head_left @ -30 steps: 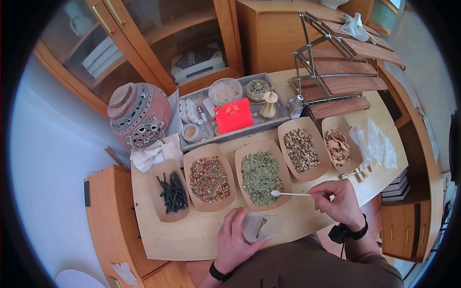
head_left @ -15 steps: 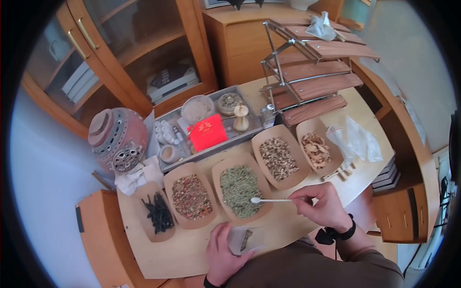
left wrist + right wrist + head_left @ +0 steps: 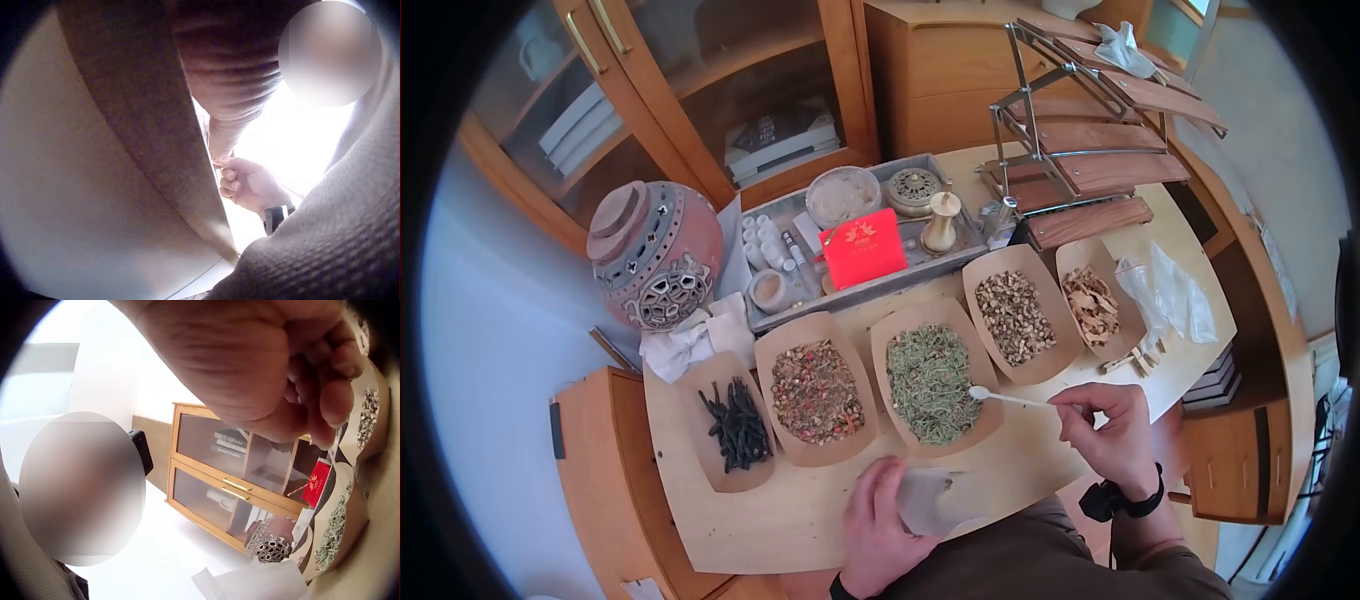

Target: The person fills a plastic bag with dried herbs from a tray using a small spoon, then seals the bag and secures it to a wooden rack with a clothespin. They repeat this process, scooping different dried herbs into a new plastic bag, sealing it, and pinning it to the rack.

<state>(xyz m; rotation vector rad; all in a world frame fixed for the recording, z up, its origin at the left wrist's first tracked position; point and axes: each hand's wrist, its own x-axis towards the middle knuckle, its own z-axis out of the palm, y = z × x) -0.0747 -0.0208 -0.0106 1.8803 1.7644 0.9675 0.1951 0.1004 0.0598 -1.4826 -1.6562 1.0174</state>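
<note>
Near the table's front edge my left hand point(image 3: 885, 530) holds a small translucent pouch point(image 3: 930, 505), thumb below and fingers along its left side. A few dark bits show near the pouch's upper right. My right hand point(image 3: 1112, 435) pinches the end of a slim white spoon point(image 3: 1015, 400) between thumb and fingertips. The spoon's bowl lies over the right edge of the green dried herbs point(image 3: 940, 385) in a brown paper tray point(image 3: 888, 318). In the right wrist view, the right fingers point(image 3: 337, 403) curl together and the pale pouch point(image 3: 256, 581) appears below.
Paper trays flank the herbs, holding black pods point(image 3: 738, 428), a reddish mix point(image 3: 815, 390), pale chopped pieces point(image 3: 1013, 318) and wood chips point(image 3: 1090, 305). Behind are a grey tray point(image 3: 880, 285) with a red packet point(image 3: 863, 250), a clay jar point(image 3: 658, 255) and a folding wooden rack point(image 3: 1100, 140).
The head view has swung and come back. The pouch has tilted, so less of its contents shows. The spoon stays by the green herbs, angled slightly more downward to the right.
</note>
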